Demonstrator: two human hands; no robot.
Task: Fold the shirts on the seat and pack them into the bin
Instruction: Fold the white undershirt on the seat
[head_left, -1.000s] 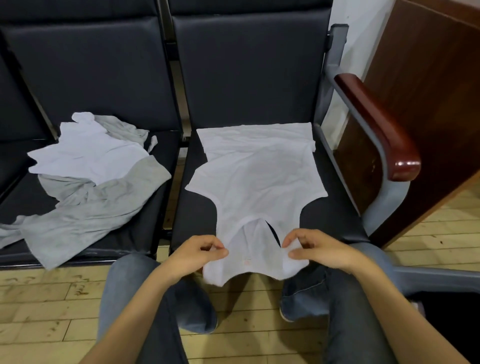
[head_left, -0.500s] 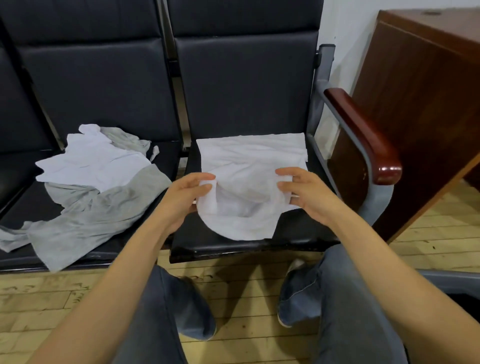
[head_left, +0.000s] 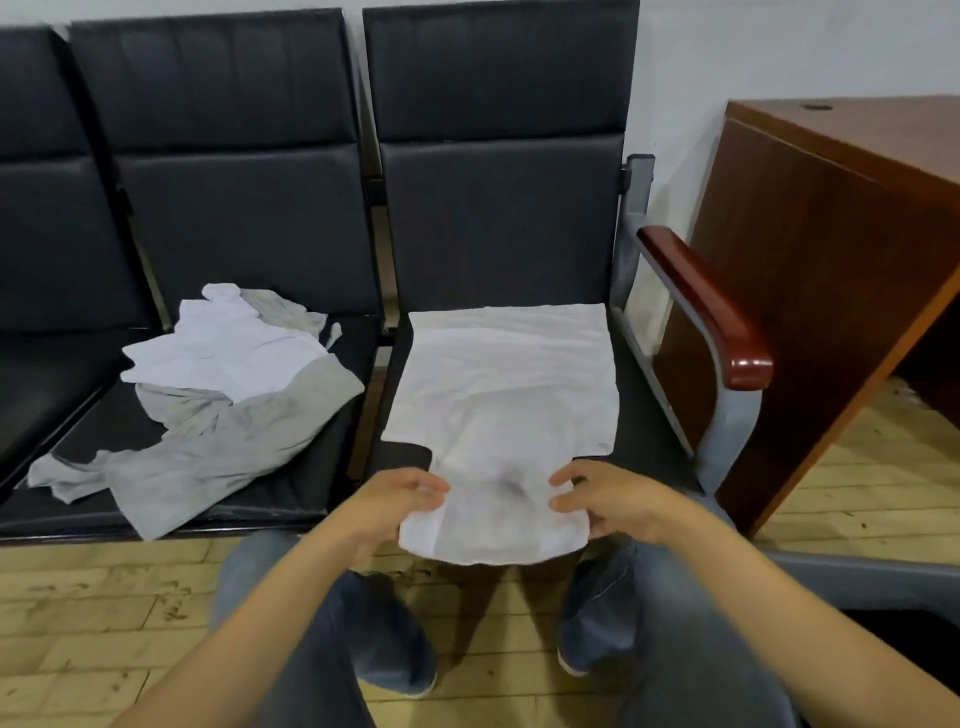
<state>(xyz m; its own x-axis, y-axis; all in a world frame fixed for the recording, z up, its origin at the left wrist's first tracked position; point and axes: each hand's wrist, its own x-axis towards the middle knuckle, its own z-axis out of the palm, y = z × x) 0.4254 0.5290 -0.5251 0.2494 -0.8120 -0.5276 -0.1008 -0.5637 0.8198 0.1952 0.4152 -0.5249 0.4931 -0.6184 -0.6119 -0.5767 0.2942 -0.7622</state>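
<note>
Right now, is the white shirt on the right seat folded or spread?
Mostly spread: the white shirt lies flat across the seat, its near end pinched by left hand and right hand.

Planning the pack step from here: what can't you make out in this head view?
All head view.
Bin: not identifiable; dark shape at lower right is cut by the frame edge.
Shirt pile: layers overlap, count unclear.
White shirt: left hand and right hand cover its near corners.

spread shirt (head_left: 506, 384): plain white
heaped shirts (head_left: 228, 400): white, light grey
seats (head_left: 498, 234): black
armrest (head_left: 701, 306): glossy red-brown
floor (head_left: 104, 613): pale yellow
</note>
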